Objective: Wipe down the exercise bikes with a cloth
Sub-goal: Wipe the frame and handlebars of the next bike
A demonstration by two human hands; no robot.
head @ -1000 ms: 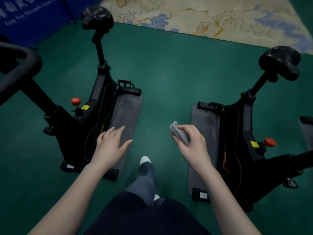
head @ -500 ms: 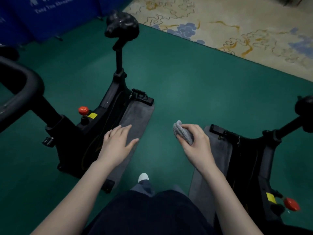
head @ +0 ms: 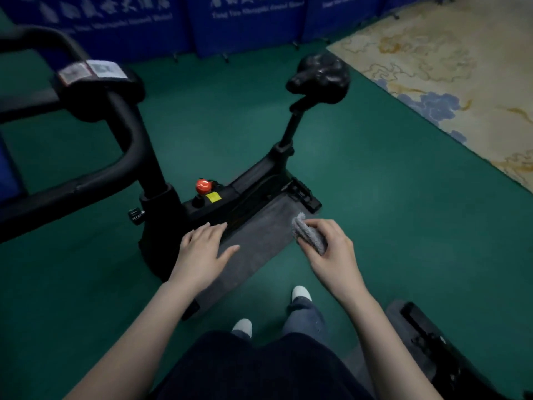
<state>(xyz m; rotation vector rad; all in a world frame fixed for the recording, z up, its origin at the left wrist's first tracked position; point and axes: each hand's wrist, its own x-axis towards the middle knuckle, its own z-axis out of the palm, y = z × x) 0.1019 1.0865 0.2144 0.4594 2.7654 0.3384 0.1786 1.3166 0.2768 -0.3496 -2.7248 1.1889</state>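
1. Green floor [head: 389,203] fills most of the view, with blue printed panels [head: 245,21] standing along its far edge at 12 o'clock and a pale patterned carpet [head: 467,70] at 2 o'clock.
2. One black exercise bike [head: 251,189] stands left of centre. Its saddle [head: 318,79] is at 1 o'clock from the frame and its curved handlebar [head: 127,140] is at 9 o'clock.
3. On the frame's top sit a red knob [head: 203,186] and, just beside it at 4 o'clock, a yellow label [head: 213,197].
4. A grey side panel [head: 259,241] runs along the near side of the bike, with a black pedal [head: 305,194] at its far end.
5. The left grip [head: 202,255] is released, fingers stretched flat over the seam between the black frame and the grey side panel. Whether it presses down cannot be told.
6. The right grip [head: 331,252] is clenched round a bunched grey cloth [head: 310,235], pinched between thumb and fingers.
7. The cloth is at 3 o'clock from the left grip, over the far right edge of the grey side panel and near the pedal. Contact with the panel cannot be told.
8. Two white shoe tips [head: 301,293] show on the floor at 6 o'clock.
9. Part of a second bike [head: 432,342] shows at 5 o'clock.
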